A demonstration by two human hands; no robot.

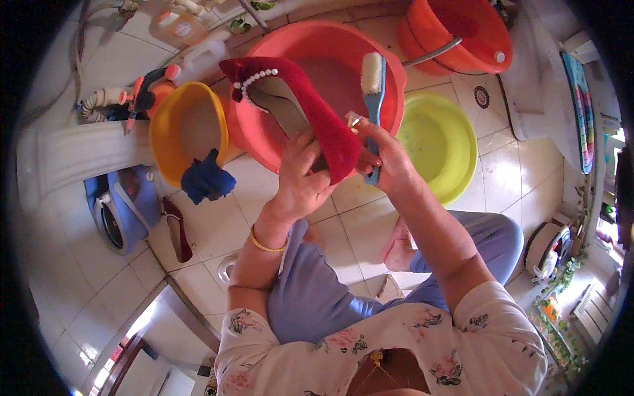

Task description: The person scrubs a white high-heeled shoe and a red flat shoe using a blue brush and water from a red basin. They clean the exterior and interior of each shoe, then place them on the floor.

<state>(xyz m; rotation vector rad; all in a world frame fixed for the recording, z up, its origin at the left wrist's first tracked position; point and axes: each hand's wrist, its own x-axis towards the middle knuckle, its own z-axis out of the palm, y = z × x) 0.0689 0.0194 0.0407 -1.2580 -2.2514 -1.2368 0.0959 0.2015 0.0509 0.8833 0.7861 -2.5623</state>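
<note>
My left hand grips a red velvet-like pointed shoe by its heel end, fingers over the opening. White pearl-like beads edge the shoe near its pointed toe, which faces up and left. In my right hand is a blue-handled scrubbing brush, upright, with its pale bristles facing left. The right thumb and fingertips are close to the shoe's back, by a small shiny piece that I cannot identify. Both hands are over the near rim of a large red basin.
A yellow-orange basin with a dark blue cloth at its rim stands left. To the right are a lime green basin and a red bucket. The matching shoe lies on the tiled floor. Plastic jugs stand behind.
</note>
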